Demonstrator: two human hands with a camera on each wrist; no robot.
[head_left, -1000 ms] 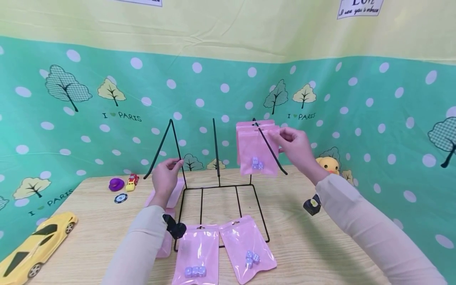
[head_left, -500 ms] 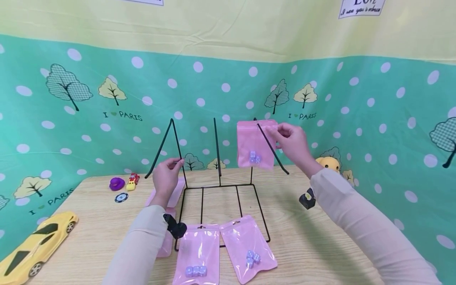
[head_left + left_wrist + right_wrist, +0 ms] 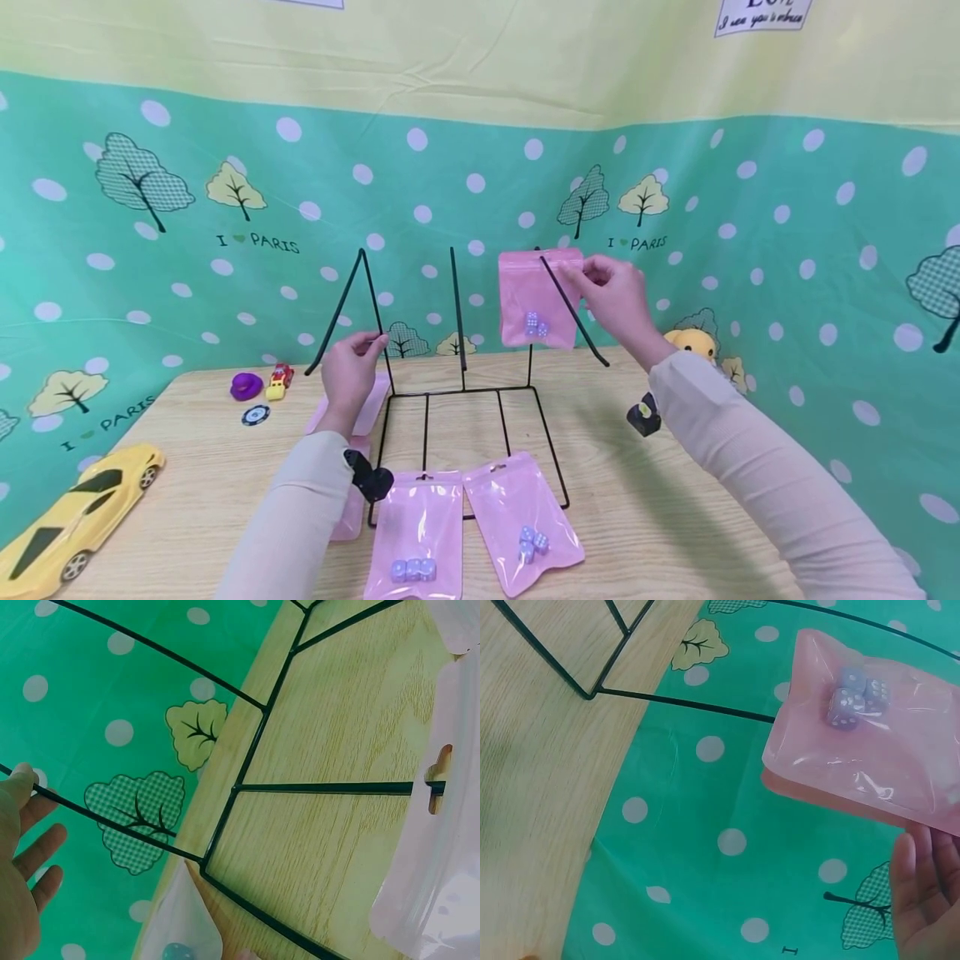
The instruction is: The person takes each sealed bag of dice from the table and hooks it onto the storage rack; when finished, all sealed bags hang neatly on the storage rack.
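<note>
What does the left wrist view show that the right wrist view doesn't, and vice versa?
Only the left wrist view shows the left hand, pinching the black wire rack, and a pale pink plastic pouch with its hanging slot visible. Only the right wrist view shows the right hand, holding a raised pink plastic pouch with lilac dice inside. Both share the rack, the pale wooden table and the green polka-dot cloth.

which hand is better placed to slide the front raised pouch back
Probably right: the right hand pinches the front raised pouch by its edge, while the left hand grips the rack farther left.
</note>
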